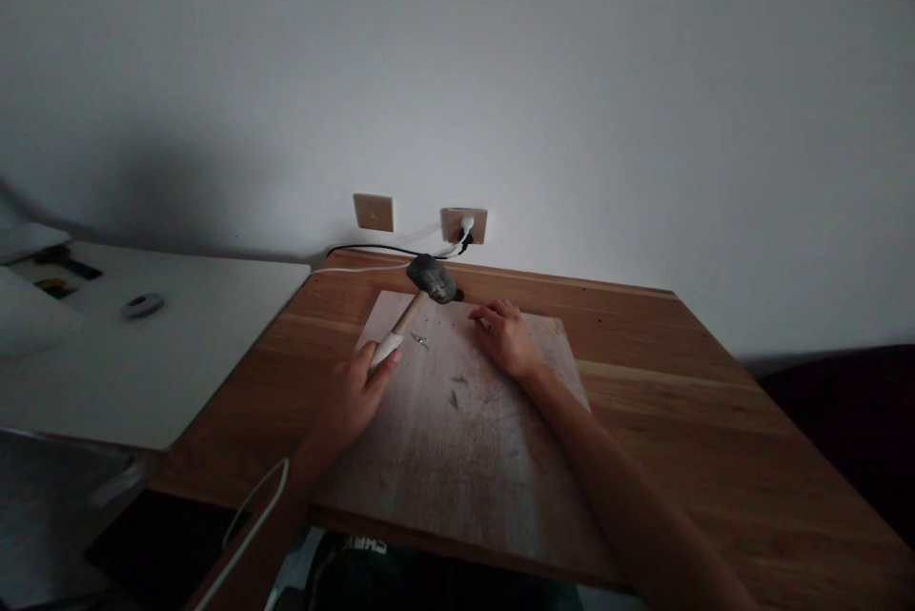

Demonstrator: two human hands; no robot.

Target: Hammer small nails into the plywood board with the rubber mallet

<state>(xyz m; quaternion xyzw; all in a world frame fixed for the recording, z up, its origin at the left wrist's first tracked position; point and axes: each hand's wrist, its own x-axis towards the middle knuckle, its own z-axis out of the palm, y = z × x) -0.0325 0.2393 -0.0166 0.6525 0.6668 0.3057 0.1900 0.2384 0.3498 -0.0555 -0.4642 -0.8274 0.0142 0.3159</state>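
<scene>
My left hand (357,397) is closed around the pale handle of a mallet (433,278). Its dark, thick head is raised over the far edge of a worn, whitish-red board (457,468). On the far right part of that board rests my right hand (509,342), fingers curled and tips together; whatever they may pinch is too small to make out. Between the hands, small grey metal pieces (419,340) that look like nails lie on the board. More such pieces (456,398) lie nearer to me.
The board lies on a wooden table (643,420) against a grey wall. A socket (464,225) holds plugs, with cables (372,249) along the table's back edge. At left, a white table (178,335) bears a mouse (144,305) and a dark tool (68,260). A white cord (243,535) hangs by my left forearm.
</scene>
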